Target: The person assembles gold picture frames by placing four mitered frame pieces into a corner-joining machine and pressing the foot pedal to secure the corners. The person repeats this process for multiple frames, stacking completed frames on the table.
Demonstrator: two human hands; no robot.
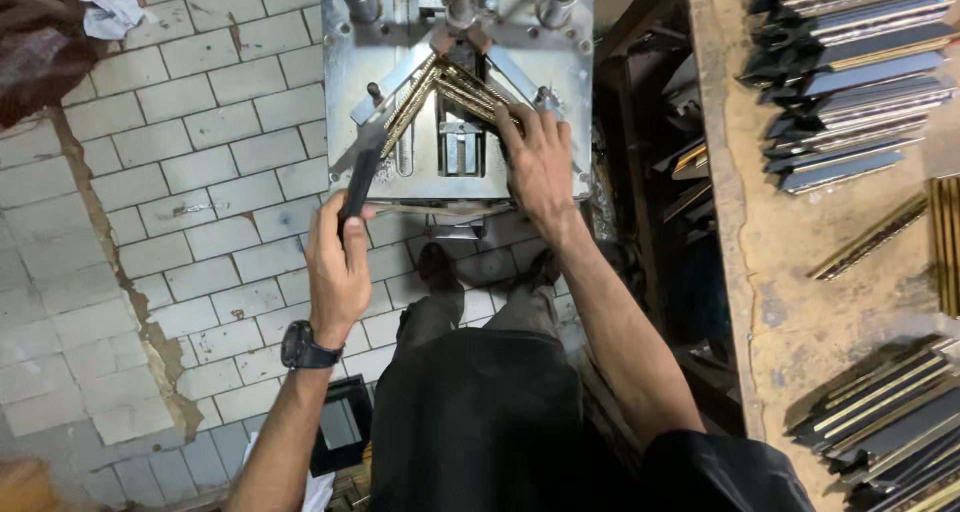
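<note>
A tiled floor (180, 162) of pale, cracked bricks is surrounding a metal joining machine (350, 62), and a wooden worktop (760, 232) is running along the right side.

The left hand (338, 272) is closing fully around a black lever handle (358, 187), which is angling up toward the machine plate; the grip is placing the lever under direct control. A dark wristwatch (300, 347) is sitting on that wrist.

The right hand (540, 162) is lying flat with fingers spread, pressing down on the right gold moulding strip (480, 90). This is holding the strip against the angled fence. The left gold moulding strip (412, 107) is meeting it at a mitred corner under the central clamp head (458, 34), forming an inverted V.

Stacks of dark cut frame pieces (860, 72) are lying on the worktop, within reach. More pieces (890, 422) are lying nearer the person. Loose gold strips (870, 237) are resting between them.
</note>
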